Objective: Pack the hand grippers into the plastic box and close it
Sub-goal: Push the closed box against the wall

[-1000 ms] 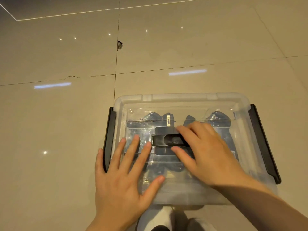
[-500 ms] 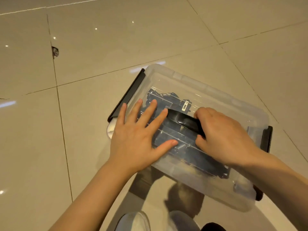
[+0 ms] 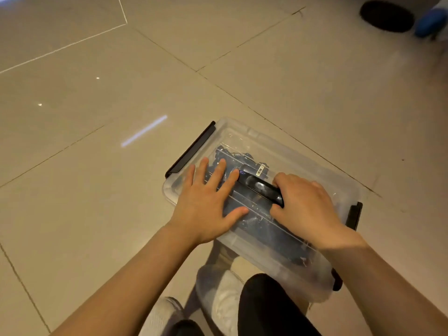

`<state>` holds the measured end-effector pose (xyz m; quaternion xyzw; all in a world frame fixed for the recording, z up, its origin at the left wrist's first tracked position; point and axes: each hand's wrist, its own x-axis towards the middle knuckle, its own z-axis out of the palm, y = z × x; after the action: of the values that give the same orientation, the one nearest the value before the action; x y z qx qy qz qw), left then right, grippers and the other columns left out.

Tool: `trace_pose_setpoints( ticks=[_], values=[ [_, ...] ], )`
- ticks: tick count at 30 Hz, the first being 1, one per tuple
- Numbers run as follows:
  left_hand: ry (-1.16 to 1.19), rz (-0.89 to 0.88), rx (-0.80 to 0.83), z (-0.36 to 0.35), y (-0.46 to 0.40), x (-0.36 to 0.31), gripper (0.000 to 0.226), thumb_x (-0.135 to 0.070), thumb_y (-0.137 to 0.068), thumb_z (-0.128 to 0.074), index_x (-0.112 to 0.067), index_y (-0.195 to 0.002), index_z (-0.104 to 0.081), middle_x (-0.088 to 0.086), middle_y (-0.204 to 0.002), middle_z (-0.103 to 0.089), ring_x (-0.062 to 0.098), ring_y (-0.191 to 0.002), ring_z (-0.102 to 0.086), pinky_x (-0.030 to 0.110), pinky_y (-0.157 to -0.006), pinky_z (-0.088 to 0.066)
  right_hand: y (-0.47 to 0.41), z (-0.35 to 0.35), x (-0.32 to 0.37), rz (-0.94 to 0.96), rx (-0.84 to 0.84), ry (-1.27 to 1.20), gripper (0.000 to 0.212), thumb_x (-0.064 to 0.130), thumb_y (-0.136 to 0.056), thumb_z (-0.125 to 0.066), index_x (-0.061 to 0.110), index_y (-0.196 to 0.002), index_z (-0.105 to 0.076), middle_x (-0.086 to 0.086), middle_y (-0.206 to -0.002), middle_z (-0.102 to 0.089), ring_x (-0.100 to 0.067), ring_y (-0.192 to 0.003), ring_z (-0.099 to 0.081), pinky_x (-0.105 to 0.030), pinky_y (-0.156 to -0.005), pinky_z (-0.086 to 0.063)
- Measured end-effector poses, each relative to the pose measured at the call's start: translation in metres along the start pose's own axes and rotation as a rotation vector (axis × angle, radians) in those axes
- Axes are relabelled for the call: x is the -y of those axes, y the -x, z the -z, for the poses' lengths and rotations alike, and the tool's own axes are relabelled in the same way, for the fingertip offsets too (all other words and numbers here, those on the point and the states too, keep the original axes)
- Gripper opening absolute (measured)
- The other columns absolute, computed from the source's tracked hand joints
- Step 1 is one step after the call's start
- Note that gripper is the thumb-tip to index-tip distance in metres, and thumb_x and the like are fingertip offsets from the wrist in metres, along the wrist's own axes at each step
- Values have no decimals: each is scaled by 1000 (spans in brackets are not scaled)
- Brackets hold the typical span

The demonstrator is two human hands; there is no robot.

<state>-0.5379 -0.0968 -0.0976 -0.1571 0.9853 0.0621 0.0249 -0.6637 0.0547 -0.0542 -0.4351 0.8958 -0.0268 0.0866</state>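
A person looks down at a clear plastic box (image 3: 286,151) that sits at an angle on a beige tiled floor (image 3: 97,190), just in front of their white shoes (image 3: 224,301). The transparent lid (image 3: 322,180) lies on the box, and the hand grippers (image 3: 242,163), dark handles with metal springs, show through it packed inside.

The left hand (image 3: 206,204) lies flat on the lid with fingers spread and straight, pressing down near the left end. The right hand (image 3: 305,204) curls its fingers round the black carry handle (image 3: 260,189) at the middle of the lid, gripping its right end.

The packing looks finished; the step in hand seems to be seating and securing the lid. To do it well, the flat hand should press evenly so the lid edge drops onto the rim all round, and then each black side latch, the left latch (image 3: 191,149) and the right latch (image 3: 353,215), probably wants pressing in until it clips.

Whether either latch is already clipped cannot be told. The right latch is mostly hidden behind the right wrist, and the near corner of the box is blurred. How many grippers lie inside cannot be counted through the glare and the hands. At the top right, a dark rounded shape (image 3: 386,16) and something blue (image 3: 430,21) are cut off and too blurred to name.
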Motion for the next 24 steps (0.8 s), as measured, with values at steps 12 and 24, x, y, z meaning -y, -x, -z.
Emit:
trace_pose_setpoints(
  ticks=[12, 24],
  values=[
    [-363, -736, 261, 29, 1, -161, 81, -78, -75, 8, -36, -143, 20, 4, -158, 7, 30, -145, 1, 50, -115, 0, 210, -17, -75, -503, -82, -302, 37, 41, -91, -56, 19, -118, -44, -1, -109, -56, -21, -97, -54, -31, -75, -37],
    [-564, -1272, 291, 94, 136, -307, 70, -67, -84, -5, -40, -145, 15, 2, -158, 0, 29, -144, -7, 47, -115, -6, 448, -43, -91, -1103, -39, -427, 37, 52, -85, -59, 25, -107, -46, 0, -93, -66, -23, -88, -63, -39, -84, -51]
  ],
)
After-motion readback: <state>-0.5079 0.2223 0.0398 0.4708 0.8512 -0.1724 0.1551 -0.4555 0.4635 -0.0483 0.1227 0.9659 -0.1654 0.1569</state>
